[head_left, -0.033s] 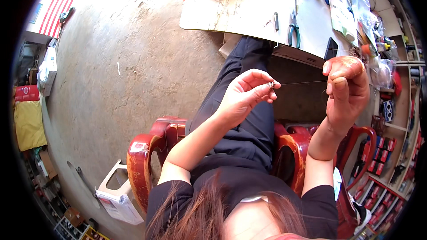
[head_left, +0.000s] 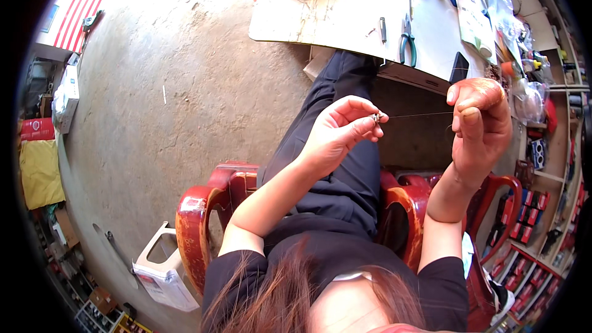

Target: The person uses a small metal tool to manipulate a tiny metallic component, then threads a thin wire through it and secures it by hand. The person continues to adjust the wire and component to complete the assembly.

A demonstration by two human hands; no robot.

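We are observing the left hand (head_left: pixel 346 128) pinching a small metal piece (head_left: pixel 377 118), a fine thread (head_left: pixel 420 115) stretching from it toward three o'clock, gripped by the right hand (head_left: pixel 482 128).

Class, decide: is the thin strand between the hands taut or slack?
Taut, it appears: the strand runs nearly straight from the left hand to the right hand.

Wore a black top (head_left: pixel 351 243) with short, loose sleeves (head_left: pixel 449 290), a sliver of white (head_left: pixel 353 276) showing at the neckline, and long, dark navy trousers (head_left: pixel 311 139), with long, straight hair (head_left: pixel 277 293) falling loose over the front
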